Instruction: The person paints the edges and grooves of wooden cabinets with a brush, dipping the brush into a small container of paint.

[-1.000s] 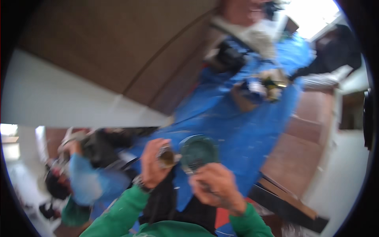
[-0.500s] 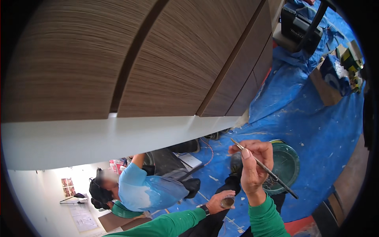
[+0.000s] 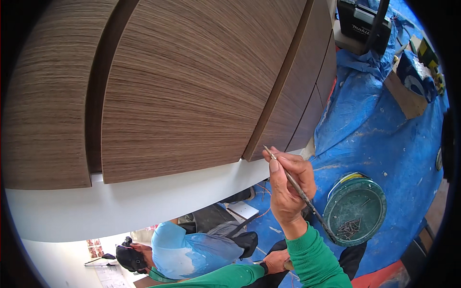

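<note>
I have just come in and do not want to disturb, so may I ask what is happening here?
A person's right hand holds a thin brush, its tip close to the brown wood-grain panels; contact cannot be judged. The left hand is lower, partly hidden by the right sleeve, its grip unclear. A green round tub with slim pieces stands on blue sheeting. A co-worker is at left.

right grip | blocked: panels left, lid right | passage: over blue sheet

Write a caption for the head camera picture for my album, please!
Right hand holds a thin brush beside brown wood-grain panels, blue tarp below.
</note>
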